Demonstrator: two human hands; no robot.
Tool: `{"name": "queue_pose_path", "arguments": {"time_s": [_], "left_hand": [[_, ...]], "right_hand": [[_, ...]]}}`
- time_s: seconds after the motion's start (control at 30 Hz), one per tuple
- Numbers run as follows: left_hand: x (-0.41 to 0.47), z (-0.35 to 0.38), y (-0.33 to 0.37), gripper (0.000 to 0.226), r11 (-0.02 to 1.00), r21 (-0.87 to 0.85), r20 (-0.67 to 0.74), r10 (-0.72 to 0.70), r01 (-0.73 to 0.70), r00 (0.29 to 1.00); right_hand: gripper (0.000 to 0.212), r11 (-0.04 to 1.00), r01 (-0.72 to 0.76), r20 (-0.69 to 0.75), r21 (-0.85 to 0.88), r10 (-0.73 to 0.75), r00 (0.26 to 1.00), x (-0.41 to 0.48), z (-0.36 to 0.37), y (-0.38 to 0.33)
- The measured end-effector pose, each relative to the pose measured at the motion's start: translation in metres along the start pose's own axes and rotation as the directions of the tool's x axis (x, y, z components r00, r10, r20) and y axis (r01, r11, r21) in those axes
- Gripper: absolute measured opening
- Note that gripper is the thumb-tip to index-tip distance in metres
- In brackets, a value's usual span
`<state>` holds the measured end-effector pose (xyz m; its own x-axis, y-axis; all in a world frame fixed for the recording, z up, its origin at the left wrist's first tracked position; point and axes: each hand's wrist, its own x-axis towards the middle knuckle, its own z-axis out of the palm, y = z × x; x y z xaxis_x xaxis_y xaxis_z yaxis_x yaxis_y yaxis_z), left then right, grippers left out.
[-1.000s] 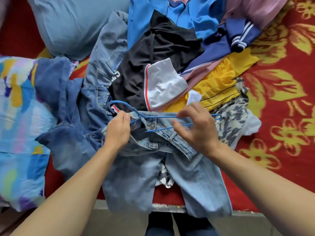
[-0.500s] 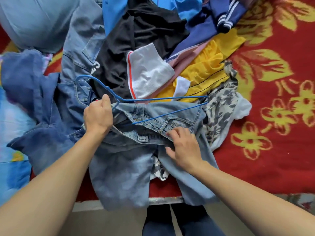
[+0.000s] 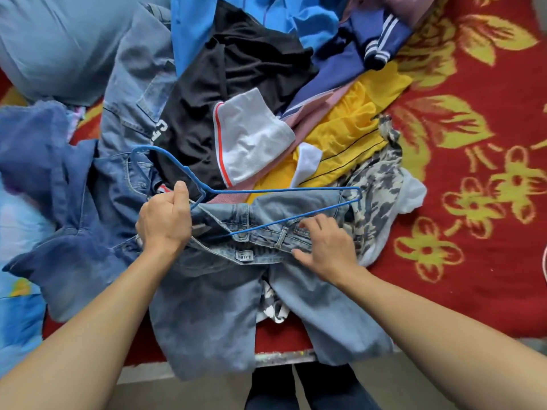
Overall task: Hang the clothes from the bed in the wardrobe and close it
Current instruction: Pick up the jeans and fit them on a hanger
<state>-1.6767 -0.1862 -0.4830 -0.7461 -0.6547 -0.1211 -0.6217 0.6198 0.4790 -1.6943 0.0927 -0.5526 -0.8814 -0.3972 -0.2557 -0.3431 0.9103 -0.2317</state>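
Since a moment ago our right hand (image 3: pixel 327 247) has dropped from the wire to the waistband of the jeans (image 3: pixel 266 241) and now lies there with fingers spread, pressing the denim flat and gripping nothing; our left hand (image 3: pixel 165 220) has stayed closed around the neck of the blue hanger (image 3: pixel 266 190), just below its hook, which points up and to the left; our view has shifted a little, so the pile sits lower and to the right of where it was.

The hanger lies across the top of the jeans; its lower wire passes under a fold of the waistband near the button, while the upper wire runs clear above the denim; the legs of the jeans hang over the near edge of the bed (image 3: pixel 473 261), which has a red cover with yellow flowers; a white label shows inside the waistband.

Behind the jeans lies the rest of the pile, all on the bed: a black shirt (image 3: pixel 236 69) with a white and red sleeve, a yellow garment (image 3: pixel 349 134), a grey patterned piece (image 3: pixel 376 184) just right of the hanger's end, a bright blue top (image 3: pixel 281 16), and a darker denim garment (image 3: pixel 74 226) at our left; a pale blue pillow (image 3: pixel 59 45) lies at the far left; the wardrobe is out of view.
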Motion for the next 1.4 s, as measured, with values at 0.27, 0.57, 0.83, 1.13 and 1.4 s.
{"name": "queue_pose_path", "arguments": {"time_s": [0.27, 0.57, 0.83, 1.13, 1.4], "left_hand": [[-0.009, -0.014, -0.014, 0.058, 0.992, 0.026, 0.091, 0.119, -0.122, 0.989], [-0.014, 0.004, 0.001, 0.071, 0.968, 0.189, 0.034, 0.158, -0.162, 0.987], [-0.006, 0.002, 0.015, 0.061, 0.916, 0.292, -0.031, 0.295, -0.274, 0.955], [-0.038, 0.025, 0.033, 0.042, 0.913, 0.277, 0.157, 0.265, -0.300, 0.951], [-0.017, 0.004, 0.035, 0.047, 0.959, 0.035, 0.118, 0.275, -0.280, 0.954]], "right_hand": [[0.042, 0.986, -0.094, -0.141, -0.139, 0.074, 0.987, 0.026, 0.023, 0.025], [0.025, 0.669, -0.416, 0.292, 0.616, 0.296, 0.909, 0.043, -0.074, 0.084], [0.017, 0.713, -0.392, 0.402, 0.581, 0.167, 0.900, 0.035, -0.135, 0.077], [0.012, 0.435, -0.386, 0.347, 0.813, 0.170, 0.922, 0.042, -0.107, -0.002], [0.067, 0.925, 0.242, -0.147, 0.293, -0.207, 0.967, 0.023, -0.103, -0.022]]}}
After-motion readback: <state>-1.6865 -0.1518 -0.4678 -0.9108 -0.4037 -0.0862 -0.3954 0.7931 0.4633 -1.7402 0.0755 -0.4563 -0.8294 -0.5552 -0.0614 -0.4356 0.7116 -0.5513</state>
